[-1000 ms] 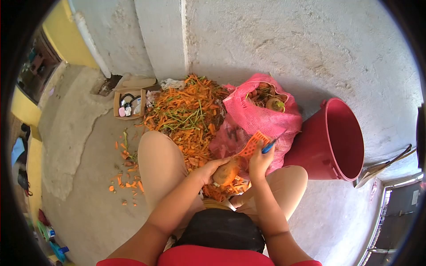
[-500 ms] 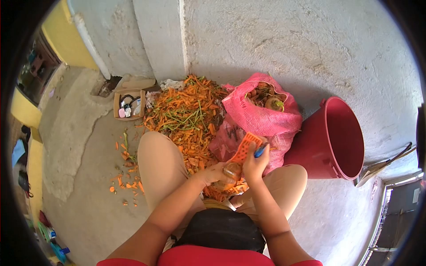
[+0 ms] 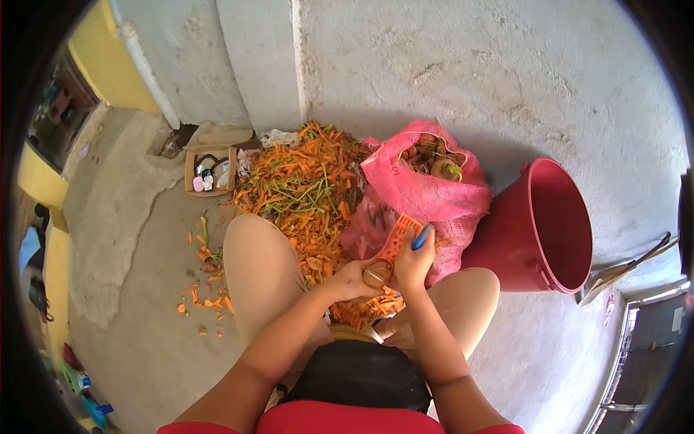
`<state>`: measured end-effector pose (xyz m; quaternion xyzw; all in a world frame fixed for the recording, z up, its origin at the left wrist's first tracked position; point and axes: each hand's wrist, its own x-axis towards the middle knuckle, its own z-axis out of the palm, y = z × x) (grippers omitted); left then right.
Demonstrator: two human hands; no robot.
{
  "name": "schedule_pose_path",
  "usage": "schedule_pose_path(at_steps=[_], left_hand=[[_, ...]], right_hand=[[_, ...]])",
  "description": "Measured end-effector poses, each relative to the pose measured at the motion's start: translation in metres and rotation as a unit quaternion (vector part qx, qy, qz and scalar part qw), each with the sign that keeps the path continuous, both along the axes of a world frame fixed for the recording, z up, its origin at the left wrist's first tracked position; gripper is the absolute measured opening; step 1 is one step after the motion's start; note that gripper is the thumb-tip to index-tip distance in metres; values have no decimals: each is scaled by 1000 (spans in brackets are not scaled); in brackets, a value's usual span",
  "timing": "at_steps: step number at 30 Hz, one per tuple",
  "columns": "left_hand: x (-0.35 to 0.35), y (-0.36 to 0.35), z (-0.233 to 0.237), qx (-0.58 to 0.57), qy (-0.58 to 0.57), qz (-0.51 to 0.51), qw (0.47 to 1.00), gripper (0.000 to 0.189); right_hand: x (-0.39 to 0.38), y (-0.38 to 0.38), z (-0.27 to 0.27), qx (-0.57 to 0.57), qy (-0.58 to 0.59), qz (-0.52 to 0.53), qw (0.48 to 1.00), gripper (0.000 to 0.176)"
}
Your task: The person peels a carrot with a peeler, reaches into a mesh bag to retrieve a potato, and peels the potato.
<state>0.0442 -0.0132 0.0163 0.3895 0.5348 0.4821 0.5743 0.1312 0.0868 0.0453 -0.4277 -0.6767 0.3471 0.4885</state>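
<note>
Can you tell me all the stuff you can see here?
carrot: one, orange-brown, in the left hand
peeler: one, orange with a blue handle, in the right hand
peel pile: one, orange and green, floor beyond the knees
sack: one, pink mesh, carrots inside, right of the peel pile
bucket: one, red, right of the sack
cardboard box: one, brown, left of the peel pile
loose peel bits: several, orange, floor at left
left hand: one, grips carrot
right hand: one, grips peeler

Concrete floor (image 3: 130,340) bears carrot peelings (image 3: 303,188), pink sack (image 3: 434,195), red bucket (image 3: 538,231), cardboard box (image 3: 210,168).
</note>
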Motion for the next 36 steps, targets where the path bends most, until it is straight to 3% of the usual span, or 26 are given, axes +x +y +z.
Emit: schedule_pose_path(at_steps=[3, 4, 5, 7, 13, 15, 16, 19, 21, 22, 23, 25, 29, 31, 33, 36], left_hand=[[1, 1, -11, 43, 129, 33, 990, 45], [0, 0, -13, 65, 151, 36, 986, 44], [0, 0, -13, 88, 173, 38, 980, 42], [-1, -2, -9, 91, 168, 65, 979, 40], [1, 0, -7, 94, 318, 141, 933, 40], [4, 1, -7, 104, 333, 146, 926, 41], [2, 2, -11, 120, 326, 143, 927, 41], [3, 4, -12, 121, 317, 149, 929, 41], [7, 2, -8, 126, 292, 149, 936, 40], [8, -2, -1, 138, 271, 144, 942, 40], [7, -6, 4, 149, 253, 137, 946, 40], [3, -8, 2, 137, 244, 147, 949, 38], [-2, 2, -22, 123, 290, 220, 923, 38], [-10, 5, -25, 96, 360, 249, 894, 38], [-15, 4, -22, 77, 359, 259, 893, 39], [-22, 5, -29, 59, 373, 272, 885, 39]], right_hand=[[11, 35, -49, -92, -46, -62, 993, 14], [16, 45, -49, -88, -100, -116, 984, 16], [25, 65, -74, -38, -68, -171, 982, 15], [41, 80, -68, -162, -84, -204, 962, 14], [13, 29, -51, -126, 78, -52, 988, 12], [-5, 6, -32, -15, 71, -35, 997, 12], [1, 13, -41, -116, 18, -44, 992, 12], [0, 23, -60, -186, -15, -55, 981, 11], [12, 63, -118, -138, 37, -138, 980, 9], [20, 71, -99, -192, 187, -108, 957, 7], [41, 95, -128, -280, 247, -75, 925, 5], [47, 108, -125, -244, 97, -177, 949, 8], [19, 56, -69, -99, -54, -25, 993, 11], [15, 27, -32, -93, -174, 72, 978, 15], [21, 18, -30, -95, -320, 208, 920, 19], [25, 7, -43, -97, -349, 292, 885, 21]])
